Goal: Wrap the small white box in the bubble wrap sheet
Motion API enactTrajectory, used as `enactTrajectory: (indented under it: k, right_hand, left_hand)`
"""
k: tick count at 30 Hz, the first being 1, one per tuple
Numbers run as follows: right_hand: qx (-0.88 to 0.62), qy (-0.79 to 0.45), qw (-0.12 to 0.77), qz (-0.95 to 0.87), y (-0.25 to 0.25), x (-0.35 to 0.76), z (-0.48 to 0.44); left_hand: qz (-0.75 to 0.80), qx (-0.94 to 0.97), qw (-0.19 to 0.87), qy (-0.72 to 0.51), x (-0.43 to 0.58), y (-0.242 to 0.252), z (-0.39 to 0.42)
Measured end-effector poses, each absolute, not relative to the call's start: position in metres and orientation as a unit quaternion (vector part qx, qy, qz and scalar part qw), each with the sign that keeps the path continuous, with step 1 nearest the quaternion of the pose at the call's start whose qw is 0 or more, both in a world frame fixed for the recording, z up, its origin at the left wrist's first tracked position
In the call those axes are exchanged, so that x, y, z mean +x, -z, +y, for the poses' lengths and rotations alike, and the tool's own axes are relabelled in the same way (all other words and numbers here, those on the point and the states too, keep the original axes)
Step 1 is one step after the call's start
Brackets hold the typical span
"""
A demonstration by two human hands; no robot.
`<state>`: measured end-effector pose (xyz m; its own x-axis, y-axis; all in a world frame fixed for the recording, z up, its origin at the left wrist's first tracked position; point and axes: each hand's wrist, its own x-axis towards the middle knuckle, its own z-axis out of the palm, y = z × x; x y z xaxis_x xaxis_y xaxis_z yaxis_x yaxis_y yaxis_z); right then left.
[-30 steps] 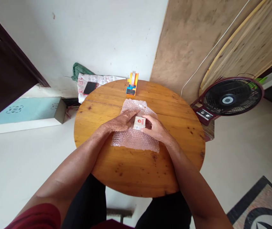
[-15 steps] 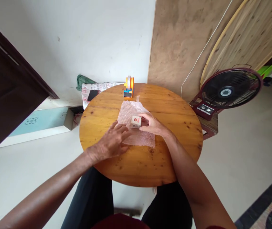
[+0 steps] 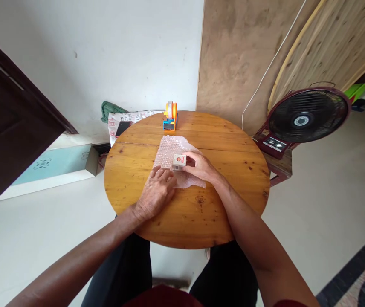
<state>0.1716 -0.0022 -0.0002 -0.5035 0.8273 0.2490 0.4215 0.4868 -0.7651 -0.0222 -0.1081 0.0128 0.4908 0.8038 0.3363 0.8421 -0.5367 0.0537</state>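
Note:
A small white box with red print [image 3: 179,160] sits on a sheet of bubble wrap [image 3: 168,148] that lies on the round wooden table. From the right side, my right hand [image 3: 200,167] grips the box between thumb and fingers. My left hand [image 3: 157,190] is at the near left edge of the bubble wrap, its fingers bent over and closed on that edge. The left thumb is mostly hidden under the hand. The wrap's near edge is folded up a little in front of the box.
An orange and blue tape dispenser [image 3: 170,117] stands at the table's far edge. The wooden table [image 3: 233,145] has a rounded rim close to my legs. To the right, a dark red fan [image 3: 300,121] stands on a stool. A printed white sack [image 3: 114,121] is behind the table at left.
My left hand has come down onto the bubble wrap's near edge and its fingers have closed. The wrap's near edge has shifted away from me. My right hand still holds the box.

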Motion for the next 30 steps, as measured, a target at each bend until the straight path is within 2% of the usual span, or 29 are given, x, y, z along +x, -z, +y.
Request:
enactTrajectory:
  k: [8,15,18,24,30]
  right_hand:
    - [-0.386,-0.374,0.311,-0.784,0.005,0.172,0.004]
    - [-0.373,-0.485,0.320,-0.724,-0.016,0.185,0.001]
    - [-0.355,-0.512,0.328,-0.711,-0.028,0.193,-0.001]
    - [-0.400,-0.486,0.309,-0.713,-0.024,0.190,-0.001]
    - [-0.446,-0.468,0.340,-0.683,-0.012,0.182,0.003]
  left_hand:
    - [-0.499,-0.835,0.048,0.228,-0.023,-0.020,-0.096]
    - [-0.526,-0.812,-0.022,0.252,-0.022,-0.030,-0.065]
    - [-0.546,-0.795,-0.070,0.255,-0.024,-0.033,-0.046]
    - [-0.577,-0.740,-0.210,0.274,-0.026,-0.032,-0.024]
    - [-0.539,-0.700,-0.302,0.358,-0.025,-0.018,-0.019]
